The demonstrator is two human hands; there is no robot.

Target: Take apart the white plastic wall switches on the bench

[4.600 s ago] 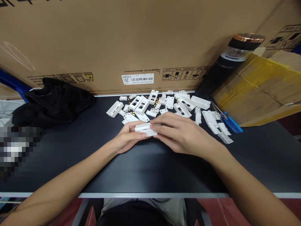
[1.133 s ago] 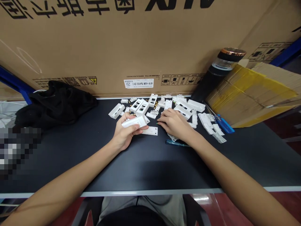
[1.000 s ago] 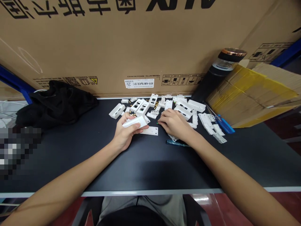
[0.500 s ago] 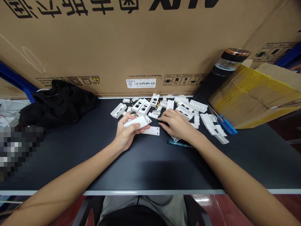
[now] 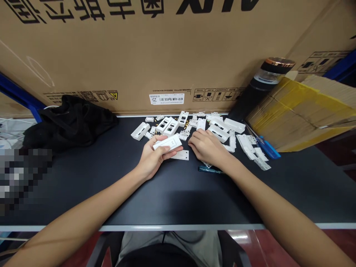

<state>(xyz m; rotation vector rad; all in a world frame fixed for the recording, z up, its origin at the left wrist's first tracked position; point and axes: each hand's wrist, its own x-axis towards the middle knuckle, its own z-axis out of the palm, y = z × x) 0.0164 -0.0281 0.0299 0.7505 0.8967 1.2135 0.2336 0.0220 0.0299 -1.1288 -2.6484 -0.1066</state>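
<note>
Over the tabletop (image 5: pixel 172 200), the white casing (image 5: pixel 171 141) gripped in your closed left fingers (image 5: pixel 164 150) could drop if that grip slackens, while what your curled right fingers (image 5: pixel 197 144) hold, I cannot tell.

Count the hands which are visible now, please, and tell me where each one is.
2. The left hand holds a white plastic casing; the right hand is just beyond the teal tool handle, its fingertips partly hidden. No third hand shows.
</note>
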